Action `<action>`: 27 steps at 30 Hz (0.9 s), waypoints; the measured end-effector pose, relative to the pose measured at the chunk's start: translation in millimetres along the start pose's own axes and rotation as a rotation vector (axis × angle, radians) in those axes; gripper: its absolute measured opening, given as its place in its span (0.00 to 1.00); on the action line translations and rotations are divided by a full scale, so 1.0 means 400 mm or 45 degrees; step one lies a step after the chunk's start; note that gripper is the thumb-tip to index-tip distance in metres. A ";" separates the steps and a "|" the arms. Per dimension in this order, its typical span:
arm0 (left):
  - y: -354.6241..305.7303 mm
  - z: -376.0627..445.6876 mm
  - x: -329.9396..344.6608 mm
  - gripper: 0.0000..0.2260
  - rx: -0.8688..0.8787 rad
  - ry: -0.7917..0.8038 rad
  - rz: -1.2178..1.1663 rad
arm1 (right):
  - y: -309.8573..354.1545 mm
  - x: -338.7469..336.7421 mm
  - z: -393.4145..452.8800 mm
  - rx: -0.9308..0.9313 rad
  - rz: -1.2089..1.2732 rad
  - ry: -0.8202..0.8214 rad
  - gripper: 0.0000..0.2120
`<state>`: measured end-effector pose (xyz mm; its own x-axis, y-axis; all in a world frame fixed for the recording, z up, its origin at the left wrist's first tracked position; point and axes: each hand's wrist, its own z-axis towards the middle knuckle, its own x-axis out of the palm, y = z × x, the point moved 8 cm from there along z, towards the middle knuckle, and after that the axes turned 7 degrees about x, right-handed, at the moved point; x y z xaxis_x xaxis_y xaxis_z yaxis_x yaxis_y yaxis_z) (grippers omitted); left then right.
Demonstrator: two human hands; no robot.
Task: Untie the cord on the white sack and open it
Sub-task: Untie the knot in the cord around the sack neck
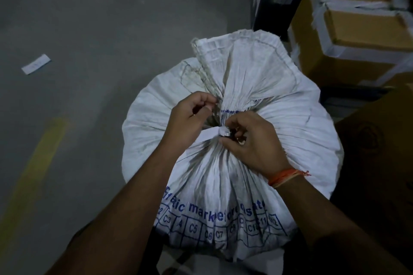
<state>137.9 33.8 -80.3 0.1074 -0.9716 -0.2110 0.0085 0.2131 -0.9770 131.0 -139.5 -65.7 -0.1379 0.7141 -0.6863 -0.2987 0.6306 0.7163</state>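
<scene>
I look down on a full white woven sack [257, 105] that stands upright on a grey floor [78, 18], directly under both hands. Its neck is bunched and cinched shut, so the loose top flap fans up and away beyond the fingertips while the bulging body spreads out below the wrists. Blue lettering and a grid of numbered boxes run across the side nearest me. Cardboard boxes [357, 24] sit well apart, past the right hand.

My left hand [190, 116] grips the gathered neck, fingers curled around the folds, I judge to steady it and take tension off the tie. My right hand [250, 140] pinches at the knot [225, 133], thumb and fingertips closed on it, an orange thread band [286, 176] at the wrist.

The cord [209, 135] is a flat white strip. It runs from the knot between the two hands, toward the left wrist, still tight around the neck. The sack is not yet open.
</scene>
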 end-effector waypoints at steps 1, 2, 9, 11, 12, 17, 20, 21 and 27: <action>0.001 -0.001 0.002 0.08 -0.006 0.017 0.002 | 0.001 0.002 -0.001 -0.007 -0.002 -0.020 0.14; 0.001 -0.002 0.003 0.08 -0.008 0.033 0.007 | 0.003 0.003 -0.003 -0.013 0.003 -0.037 0.13; 0.002 -0.011 0.003 0.10 0.029 0.161 0.135 | -0.017 -0.008 0.007 0.077 0.212 -0.046 0.10; 0.004 -0.012 0.000 0.08 0.073 0.206 0.235 | -0.022 -0.012 0.008 0.067 0.252 -0.018 0.09; 0.004 -0.015 0.000 0.07 0.094 0.234 0.282 | -0.023 -0.012 0.007 0.059 0.266 0.000 0.09; 0.004 -0.023 0.008 0.05 0.160 0.328 0.446 | -0.032 -0.011 0.009 0.052 0.280 0.067 0.09; 0.008 -0.029 0.019 0.04 0.163 0.400 0.481 | -0.045 -0.011 0.008 0.091 0.284 0.110 0.10; 0.011 -0.032 0.022 0.05 0.159 0.409 0.483 | -0.052 -0.012 0.007 0.108 0.276 0.120 0.11; 0.027 -0.039 0.049 0.06 0.163 0.463 0.542 | -0.060 -0.014 0.009 0.100 0.216 0.197 0.11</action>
<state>124.4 15.6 -95.5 -0.2209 -0.7656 -0.6041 0.1620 0.5820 -0.7969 142.2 -157.6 -78.7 -0.3246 0.7606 -0.5622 -0.1855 0.5317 0.8264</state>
